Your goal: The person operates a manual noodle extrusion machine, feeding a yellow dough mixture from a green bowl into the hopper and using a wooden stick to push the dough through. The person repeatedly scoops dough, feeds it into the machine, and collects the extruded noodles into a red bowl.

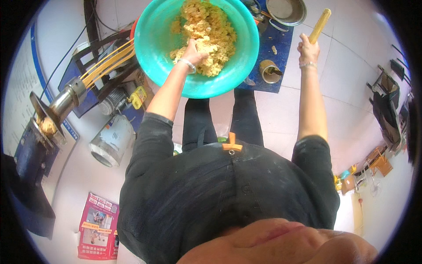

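Observation:
In front of me is a green plastic basin (155, 77) with a heap of crumbly yellow dough (227, 39) in it. My left hand (195, 54) reaches into the basin and grips a clump of this dough, which hides some of the fingertips. Off to the right, my right hand (309, 51) is closed around the lower end of a short wooden stick (320, 26), held away from the basin. At the left stands a metal extruder (67, 99) with a lump of dough (47, 126) in its feed opening. Yellow strands (110, 64) stretch from its nozzle toward the basin.
Under the extruder are an electric motor (113, 101), a yellow jug (137, 97) and a grey metal cylinder (113, 142). Right of the basin, a can (270, 77) stands on a blue mat (272, 86), near a metal bowl (286, 10). A folded frame with dark fabric (387, 109) is farther right.

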The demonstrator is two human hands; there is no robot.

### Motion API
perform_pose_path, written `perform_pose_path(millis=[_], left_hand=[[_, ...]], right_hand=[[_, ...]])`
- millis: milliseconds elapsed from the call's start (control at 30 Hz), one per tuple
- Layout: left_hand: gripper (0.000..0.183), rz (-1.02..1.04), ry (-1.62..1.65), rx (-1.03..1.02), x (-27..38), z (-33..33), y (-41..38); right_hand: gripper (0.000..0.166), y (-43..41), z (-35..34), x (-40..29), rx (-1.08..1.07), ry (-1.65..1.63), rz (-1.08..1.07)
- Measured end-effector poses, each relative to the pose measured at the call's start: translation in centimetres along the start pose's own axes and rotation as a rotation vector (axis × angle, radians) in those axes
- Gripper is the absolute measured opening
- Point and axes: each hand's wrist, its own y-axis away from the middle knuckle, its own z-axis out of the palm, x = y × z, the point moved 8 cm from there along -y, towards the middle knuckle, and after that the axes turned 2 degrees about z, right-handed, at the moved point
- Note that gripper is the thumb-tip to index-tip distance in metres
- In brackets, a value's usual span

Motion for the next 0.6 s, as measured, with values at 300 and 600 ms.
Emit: perform_pose_path(millis=[300, 600], left_hand=[[0.052, -0.047, -0.414, 0.062, -5.8, 0.5, -4.8], [0.063, -0.138, -0.840, -0.060, -2.0, -0.7, -2.8]], right_hand=[[0.039, -10.0, 4.4, 3.7, -0.051, -0.050, 0.124], [0.018, -9.1, 4.1, -0.4, -0.029, 0.095, -0.084]])
